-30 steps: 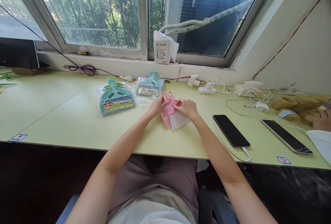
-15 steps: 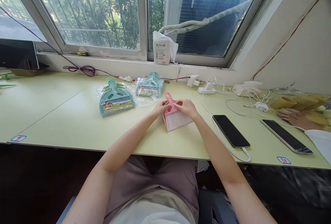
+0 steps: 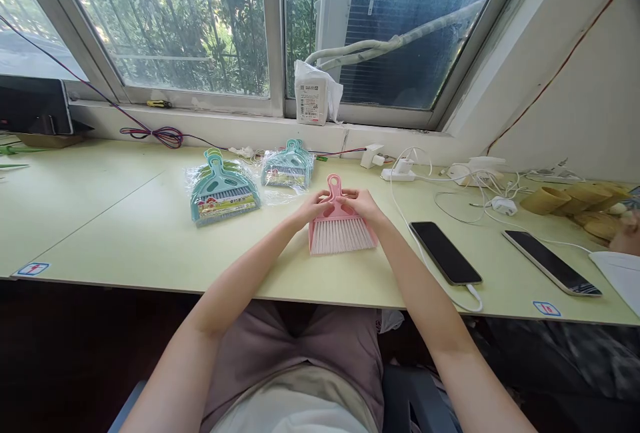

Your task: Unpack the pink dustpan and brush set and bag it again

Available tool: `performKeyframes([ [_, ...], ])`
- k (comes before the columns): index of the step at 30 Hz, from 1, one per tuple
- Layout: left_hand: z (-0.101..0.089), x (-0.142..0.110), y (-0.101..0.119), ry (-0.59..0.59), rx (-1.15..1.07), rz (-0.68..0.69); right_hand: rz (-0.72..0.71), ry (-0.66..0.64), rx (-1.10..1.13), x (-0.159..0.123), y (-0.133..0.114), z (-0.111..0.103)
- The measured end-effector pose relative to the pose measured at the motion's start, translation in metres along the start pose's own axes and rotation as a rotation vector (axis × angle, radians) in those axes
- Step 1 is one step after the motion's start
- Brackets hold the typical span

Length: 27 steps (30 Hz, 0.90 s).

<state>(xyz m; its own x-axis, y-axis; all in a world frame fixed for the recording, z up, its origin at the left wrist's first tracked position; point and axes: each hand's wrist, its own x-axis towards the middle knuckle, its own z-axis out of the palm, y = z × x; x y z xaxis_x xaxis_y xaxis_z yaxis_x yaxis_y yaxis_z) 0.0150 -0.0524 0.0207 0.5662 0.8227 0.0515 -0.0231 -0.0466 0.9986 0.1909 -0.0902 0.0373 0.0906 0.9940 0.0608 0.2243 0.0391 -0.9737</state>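
A pink hand brush with pale bristles lies against a matching pink dustpan, whose edges show at its sides. The pair is near the table's front edge, handles pointing away from me. My left hand grips the pair from the left, thumb on the front of the brush. From the right, my right hand holds it the same way; the fingers behind are partly hidden. Farther back and to the left are a wrapped teal brush-and-dustpan set and another wrapped teal set.
A phone on a white cable and a second phone lie to the right. A power strip and tangled cables sit behind them. Yellow tape rolls and another person's hand are at the far right.
The pink brush and dustpan have turned from a slant to nearly straight, handles moving right, with both my hands still on them. The other person's hand has moved right, away from the tape rolls.
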Motion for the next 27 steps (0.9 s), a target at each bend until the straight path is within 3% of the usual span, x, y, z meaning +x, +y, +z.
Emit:
performKeyframes([
  [15,0.005,0.000,0.001,0.007,0.011,0.073,0.045,0.093,-0.044,0.005,0.003,-0.001],
  [22,-0.012,0.000,-0.004,-0.102,0.091,-0.141,0.060,-0.068,0.053,0.010,0.010,-0.016],
  [25,-0.022,0.000,-0.005,-0.168,0.066,-0.203,0.058,0.111,-0.188,0.018,0.021,-0.032],
  [27,-0.029,0.002,-0.006,-0.119,0.021,-0.197,0.064,0.310,-0.511,0.022,0.031,-0.044],
])
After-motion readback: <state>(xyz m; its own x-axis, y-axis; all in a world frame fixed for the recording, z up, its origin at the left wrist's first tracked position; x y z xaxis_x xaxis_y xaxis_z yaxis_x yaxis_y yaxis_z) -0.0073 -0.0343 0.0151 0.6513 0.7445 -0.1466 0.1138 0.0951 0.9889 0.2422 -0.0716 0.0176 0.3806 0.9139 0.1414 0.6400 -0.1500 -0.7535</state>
